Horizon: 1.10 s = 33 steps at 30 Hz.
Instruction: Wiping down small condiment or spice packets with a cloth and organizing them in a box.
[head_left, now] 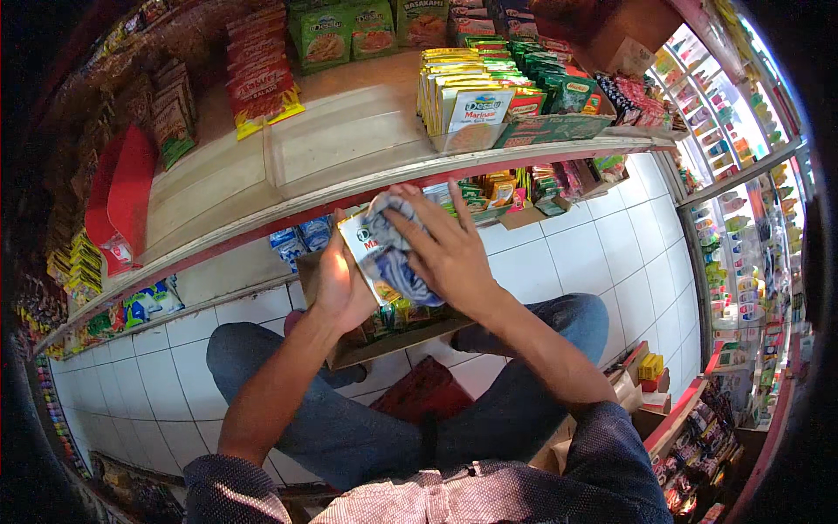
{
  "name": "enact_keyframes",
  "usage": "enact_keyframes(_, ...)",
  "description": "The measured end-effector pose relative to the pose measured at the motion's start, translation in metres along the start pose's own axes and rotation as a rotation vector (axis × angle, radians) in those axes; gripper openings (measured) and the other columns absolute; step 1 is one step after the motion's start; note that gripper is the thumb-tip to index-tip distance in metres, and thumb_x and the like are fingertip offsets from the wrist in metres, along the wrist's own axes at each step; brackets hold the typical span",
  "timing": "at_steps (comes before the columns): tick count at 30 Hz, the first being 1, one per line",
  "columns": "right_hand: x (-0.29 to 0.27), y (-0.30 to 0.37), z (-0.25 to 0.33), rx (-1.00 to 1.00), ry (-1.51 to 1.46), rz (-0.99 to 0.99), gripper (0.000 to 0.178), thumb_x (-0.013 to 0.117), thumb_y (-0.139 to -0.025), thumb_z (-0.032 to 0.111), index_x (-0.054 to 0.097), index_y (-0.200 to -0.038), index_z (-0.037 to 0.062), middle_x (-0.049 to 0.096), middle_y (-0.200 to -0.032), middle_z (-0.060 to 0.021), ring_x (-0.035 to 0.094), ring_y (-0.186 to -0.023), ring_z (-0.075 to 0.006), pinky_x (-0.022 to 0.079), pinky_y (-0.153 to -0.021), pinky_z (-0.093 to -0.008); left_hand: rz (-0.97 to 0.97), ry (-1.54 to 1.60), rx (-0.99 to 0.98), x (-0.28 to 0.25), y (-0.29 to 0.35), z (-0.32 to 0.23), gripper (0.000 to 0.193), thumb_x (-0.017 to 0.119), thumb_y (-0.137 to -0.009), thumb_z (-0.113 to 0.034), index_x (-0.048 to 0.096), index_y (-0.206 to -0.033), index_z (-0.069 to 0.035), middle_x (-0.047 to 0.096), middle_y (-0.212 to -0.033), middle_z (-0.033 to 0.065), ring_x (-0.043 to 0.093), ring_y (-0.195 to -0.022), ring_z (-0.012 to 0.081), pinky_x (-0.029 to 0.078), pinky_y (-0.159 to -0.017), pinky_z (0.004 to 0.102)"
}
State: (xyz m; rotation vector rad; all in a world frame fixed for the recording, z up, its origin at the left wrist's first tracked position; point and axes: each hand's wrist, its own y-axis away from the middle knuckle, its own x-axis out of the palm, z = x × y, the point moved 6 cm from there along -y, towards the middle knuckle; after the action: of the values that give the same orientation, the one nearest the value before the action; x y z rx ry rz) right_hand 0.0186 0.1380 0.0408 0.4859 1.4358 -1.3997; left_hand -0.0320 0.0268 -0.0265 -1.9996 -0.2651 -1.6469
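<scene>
Gripping a white seasoning sachet in the left hand, thumb along its left edge, fingers underneath mostly hidden. Right hand is palm-down, fingers half curled over a bunched blue-and-white cloth, one finger sticking out; can't tell how tight. Cloth lies against the sachet's face, covering its right part. Sachet is up over the cardboard box between the knees, near the front edge of the shelf. Yellow-edged sachets stand along that edge, right of both hands.
</scene>
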Motion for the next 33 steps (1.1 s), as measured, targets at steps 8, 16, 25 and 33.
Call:
enact_keyframes(8,0.01,0.001,0.008,-0.1,-0.086,0.077,0.061,0.071,-0.083,0.013,0.054,-0.141,0.0066,0.045,-0.152,-0.0182,0.043,-0.142,-0.0338,0.026,-0.122,-0.0553,-0.451,-0.423,0.155,-0.001,0.003,0.003,0.055,0.032,-0.109,-0.047,0.045,-0.15,-0.012,0.049,-0.153,0.0047,0.048,-0.139,0.0219,0.043,-0.113,0.0423)
enact_keyframes(16,0.023,0.013,0.03,-0.179,-0.348,0.153,0.064,0.072,-0.086,0.028,0.053,-0.144,0.0099,0.041,-0.157,-0.016,0.037,-0.147,-0.032,0.029,-0.121,-0.0499,-0.404,-0.294,0.089,-0.006,0.002,-0.006,0.083,0.034,-0.104,-0.06,0.019,-0.159,0.0,0.033,-0.162,0.0186,0.032,-0.15,0.0292,0.028,-0.123,0.0389)
enact_keyframes(25,0.003,0.02,0.022,-0.445,-0.102,0.108,0.046,0.059,-0.084,0.017,0.065,-0.129,0.0201,0.053,-0.15,-0.0045,0.052,-0.137,-0.0215,0.041,-0.116,-0.0387,-0.405,-0.361,0.129,0.017,-0.008,-0.024,0.079,0.029,-0.106,-0.059,0.026,-0.156,0.003,0.038,-0.157,0.0243,0.035,-0.148,0.0329,0.033,-0.121,0.0395)
enact_keyframes(33,-0.002,0.032,-0.06,0.282,-0.542,0.021,0.045,0.069,-0.083,0.004,0.065,-0.127,0.0049,0.063,-0.135,-0.0152,0.062,-0.12,-0.0328,0.049,-0.104,-0.041,-0.835,-0.682,0.16,-0.014,0.01,-0.041,0.044,0.059,-0.102,-0.042,0.059,-0.128,-0.007,0.066,-0.125,0.0082,0.061,-0.123,0.0211,0.049,-0.108,0.0397)
